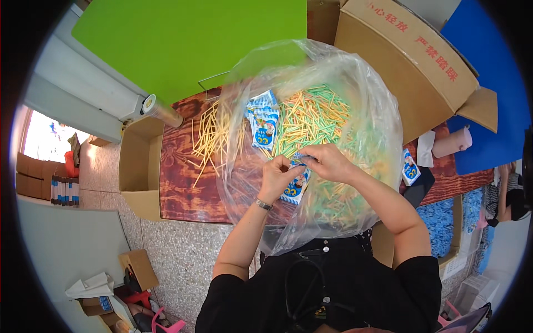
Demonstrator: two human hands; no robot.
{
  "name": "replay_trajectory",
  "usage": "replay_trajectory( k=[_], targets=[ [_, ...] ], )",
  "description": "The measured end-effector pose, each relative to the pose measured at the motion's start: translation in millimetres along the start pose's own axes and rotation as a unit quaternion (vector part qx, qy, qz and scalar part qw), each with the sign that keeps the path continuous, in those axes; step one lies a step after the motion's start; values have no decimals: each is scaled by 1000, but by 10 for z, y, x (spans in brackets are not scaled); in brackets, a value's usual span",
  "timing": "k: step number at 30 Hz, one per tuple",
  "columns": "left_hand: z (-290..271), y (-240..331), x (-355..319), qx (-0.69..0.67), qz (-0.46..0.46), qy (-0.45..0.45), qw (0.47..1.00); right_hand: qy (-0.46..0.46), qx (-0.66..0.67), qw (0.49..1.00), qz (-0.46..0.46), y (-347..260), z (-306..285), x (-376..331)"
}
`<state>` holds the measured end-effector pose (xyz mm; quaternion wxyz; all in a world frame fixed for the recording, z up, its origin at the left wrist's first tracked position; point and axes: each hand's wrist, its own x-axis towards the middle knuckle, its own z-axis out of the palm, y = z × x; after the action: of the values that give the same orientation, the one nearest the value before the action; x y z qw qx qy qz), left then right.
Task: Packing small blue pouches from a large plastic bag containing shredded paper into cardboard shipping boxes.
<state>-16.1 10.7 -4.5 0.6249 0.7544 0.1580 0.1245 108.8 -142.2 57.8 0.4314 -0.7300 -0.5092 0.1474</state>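
My left hand (276, 176) and my right hand (326, 163) meet over a large clear plastic bag (388, 105) spread open on the table. Fingers of both are pinched on the upper edge of a blue-and-white snack packet (294, 191), which hangs below them. Beyond the hands, a heap of thin yellow, orange and green sticks (313, 114) lies in the bag. Several similar blue-and-white packets (264, 129) are piled to the heap's left. My fingers hide the packet's top, so I cannot tell whether it is torn.
Loose pale-yellow sticks (214, 133) lie on the red-brown wooden table (191, 202). A cardboard box (141, 161) stands at its left end, below a clear cylinder (162, 111). At right are another packet (410, 167), a pinkish roll (452, 141) and a large open carton (402, 61).
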Motion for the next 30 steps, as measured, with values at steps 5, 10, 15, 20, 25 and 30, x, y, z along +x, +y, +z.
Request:
replay_trajectory(
  k=[5,10,15,20,25,30],
  targets=[
    [-17,-133,53,-27,-15,5,1000,22,121,991,57,388,-384,383],
    [8,22,104,32,1,-30,999,7,-272,944,186,1709,-1109,847],
    [-78,-260,-3,-40,-7,8,999,-202,-326,905,185,1418,-1148,1053],
    [-68,-160,36,-13,-6,-19,1000,-217,-386,859,257,1224,-1069,1074],
    [-67,-131,45,-45,-20,-5,999,-203,-374,872,242,1202,-1047,1013],
    [-50,-8,42,-8,-8,-1,1000,-160,-394,876,227,1331,-980,886]
  ],
)
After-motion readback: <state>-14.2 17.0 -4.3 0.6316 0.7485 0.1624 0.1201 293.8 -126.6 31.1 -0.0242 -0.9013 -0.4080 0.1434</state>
